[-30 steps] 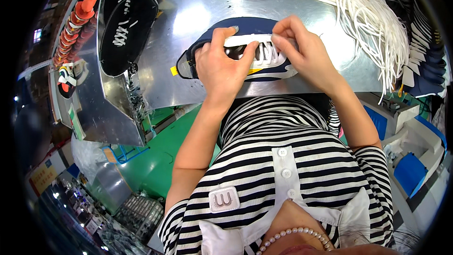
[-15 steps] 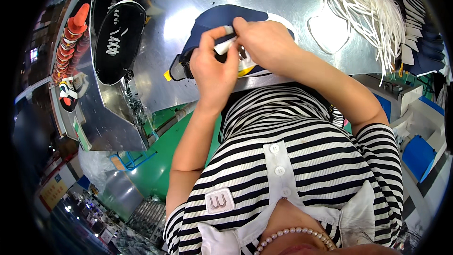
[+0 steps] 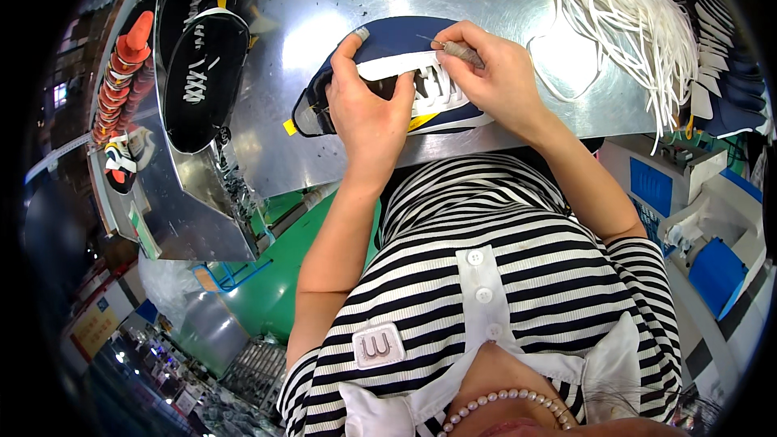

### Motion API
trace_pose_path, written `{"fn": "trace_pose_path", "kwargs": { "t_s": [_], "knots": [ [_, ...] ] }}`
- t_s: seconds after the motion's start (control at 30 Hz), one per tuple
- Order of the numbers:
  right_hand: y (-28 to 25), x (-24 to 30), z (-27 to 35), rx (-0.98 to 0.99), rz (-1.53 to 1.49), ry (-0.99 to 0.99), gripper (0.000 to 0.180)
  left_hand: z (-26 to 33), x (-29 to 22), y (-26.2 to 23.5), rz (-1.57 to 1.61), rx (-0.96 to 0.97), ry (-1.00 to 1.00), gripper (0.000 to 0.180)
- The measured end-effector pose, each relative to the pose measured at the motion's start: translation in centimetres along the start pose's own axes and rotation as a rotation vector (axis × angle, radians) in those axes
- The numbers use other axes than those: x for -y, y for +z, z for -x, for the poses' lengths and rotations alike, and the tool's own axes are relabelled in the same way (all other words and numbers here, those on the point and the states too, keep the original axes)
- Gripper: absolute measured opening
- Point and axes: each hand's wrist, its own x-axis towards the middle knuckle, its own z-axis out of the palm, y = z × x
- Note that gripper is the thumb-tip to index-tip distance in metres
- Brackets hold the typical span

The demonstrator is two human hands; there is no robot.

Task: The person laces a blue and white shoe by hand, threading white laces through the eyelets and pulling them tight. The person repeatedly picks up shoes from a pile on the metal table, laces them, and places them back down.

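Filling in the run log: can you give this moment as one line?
left hand: grips navy shoe | right hand: holds thin metal tool at white laces | surface: metal table | nearby: loose white laces

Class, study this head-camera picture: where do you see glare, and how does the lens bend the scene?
In the head view, glare whitens the metal table left of the navy shoe, which the left hand and right hand hold; the table's front edge bows with fisheye distortion, and the corners are black.

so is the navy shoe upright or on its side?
On its side: the navy shoe lies flat on the metal table, white laces facing up, under the left hand and right hand.
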Motion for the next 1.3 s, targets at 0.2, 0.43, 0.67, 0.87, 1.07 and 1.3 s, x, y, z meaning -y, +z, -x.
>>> {"fn": "trace_pose_path", "kwargs": {
  "t_s": [0.2, 0.43, 0.67, 0.87, 1.07, 1.3],
  "knots": [
    [0.4, -0.7, -0.1, -0.118, -0.075, 0.063, 0.018, -1.6, -1.7, -2.1, 0.406, 0.331, -0.274, 0.063],
    [-1.0, -0.8, -0.4, 0.051, -0.014, -0.365, 0.018, -1.9, -2.8, -3.4, 0.615, 0.474, -0.407, 0.057],
    [-1.3, 1.4, 0.1, 0.067, -0.108, -0.314, 0.015, -2.2, -2.4, -3.1, 0.654, 0.466, -0.428, 0.050],
    [-0.1, 3.0, 4.0, 0.181, -0.184, -0.574, 0.023, -2.8, -2.1, -1.4, 0.565, 0.347, -0.376, 0.043],
    [-1.3, 1.2, 4.1, 0.156, -0.213, -0.129, 0.015, -2.3, -2.5, -3.1, 0.150, 0.413, -0.183, 0.046],
    [-2.0, 1.4, 4.6, 0.262, -0.354, 0.430, 0.024, 2.4, -1.6, -4.5, -0.015, 0.321, 0.143, 0.033]
  ]
}}
